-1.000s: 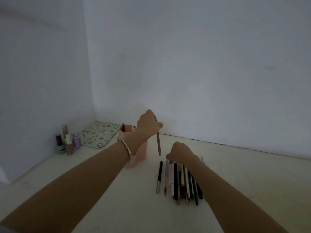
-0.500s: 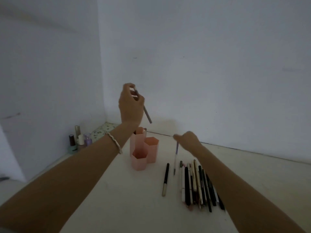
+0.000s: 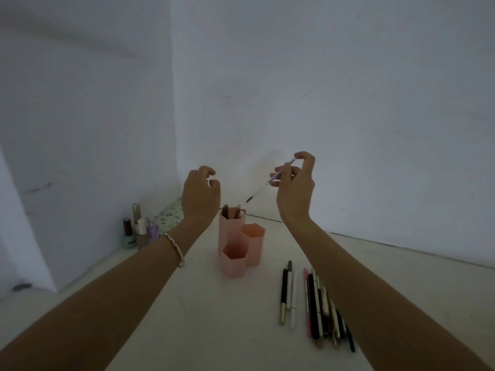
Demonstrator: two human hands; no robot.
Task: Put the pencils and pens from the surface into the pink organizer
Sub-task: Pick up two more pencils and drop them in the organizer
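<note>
The pink organizer (image 3: 235, 245) stands in the middle of the pale surface, made of three hexagonal tubes. Its tallest back tube holds a few pens (image 3: 232, 211). My left hand (image 3: 200, 195) hovers just above and left of that tube, fingers curled apart, holding nothing. Up and to the right, my right hand (image 3: 296, 187) pinches a thin purple pen (image 3: 270, 180) that slants down-left toward the organizer, its dark tip in the air. Several pens and pencils (image 3: 317, 306) lie in a row on the surface at the right, partly under my right forearm.
Nail polish bottles (image 3: 138, 231) cluster at the left wall. A flowered pouch (image 3: 171, 216) lies behind them in the corner. White walls close off the back and left. Bare surface lies in front of the organizer.
My left hand came down over the tall tube and no longer holds the grey pencil. My right hand rose from the row with the purple pen.
</note>
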